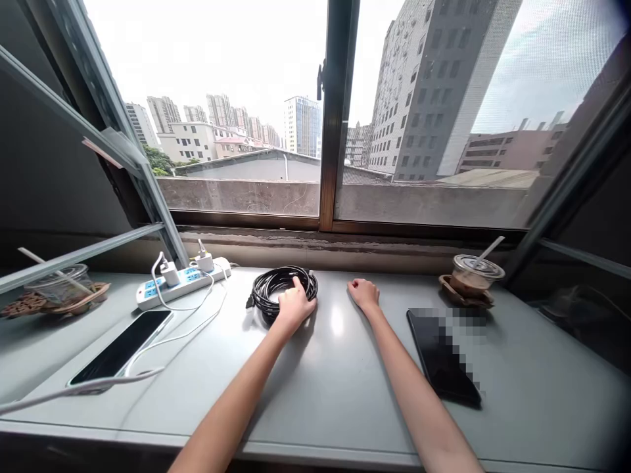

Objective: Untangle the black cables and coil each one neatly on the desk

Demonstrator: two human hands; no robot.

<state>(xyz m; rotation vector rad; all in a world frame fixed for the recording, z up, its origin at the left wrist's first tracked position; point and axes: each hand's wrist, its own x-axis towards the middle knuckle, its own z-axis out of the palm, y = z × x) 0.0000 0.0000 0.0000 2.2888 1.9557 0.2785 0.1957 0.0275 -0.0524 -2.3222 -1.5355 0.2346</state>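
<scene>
The black cable (266, 314) sits on the counter (315, 407) in a round loop, prob so it doesn't get all messy. The L hand (294, 303) is on its near right side, w/ the pointing finger out on top & the thumb off to the side. Its other fingers are tucked in, & I can't tell if they pinch the cable. The R hand (365, 293) is just a fist, fingers pressed together, resting nearby w/ no cable in it, maybe b/c one hand is enough.

The power strip (185, 286) is at the back L, w/ white plugs in it, so its cords can reach the front. The phone (121, 347) lies flat near it. On the R, a dark flat thing (434, 358) lies near a cup (476, 274) in a brown holder (466, 297), prob so it won't tip
</scene>
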